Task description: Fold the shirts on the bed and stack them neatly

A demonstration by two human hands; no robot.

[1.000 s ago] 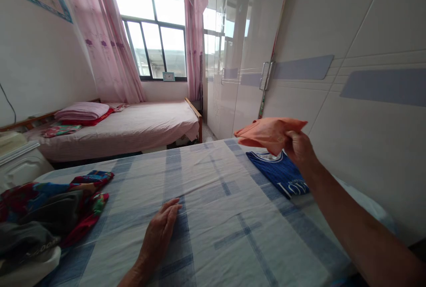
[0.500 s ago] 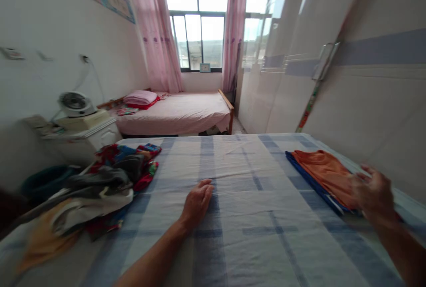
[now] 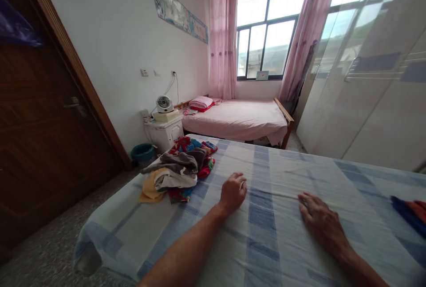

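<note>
1. So, the person's left hand (image 3: 234, 191) is loosely bent, not clenched, with nothing visible in it, over the blue-and-white sheet (image 3: 278, 238).
2. The clothes pile (image 3: 181, 163) sits just left of that hand and a bit farther from the body, near but not touching. It's a jumble: a dark grey garment (image 3: 179, 160), some yellow cloth (image 3: 150, 191) hanging out on the near side, red patterned stuff (image 3: 206, 167) poking out toward the hand.
3. Right hand (image 3: 319, 218) is empty, palm down, fingers stretched out. Can't tell if it's actually pressing on the sheet.
4. Well to its right, cut off by the view's edge, an orange garment (image 3: 420, 208) lies on a blue one (image 3: 403, 212).
</note>
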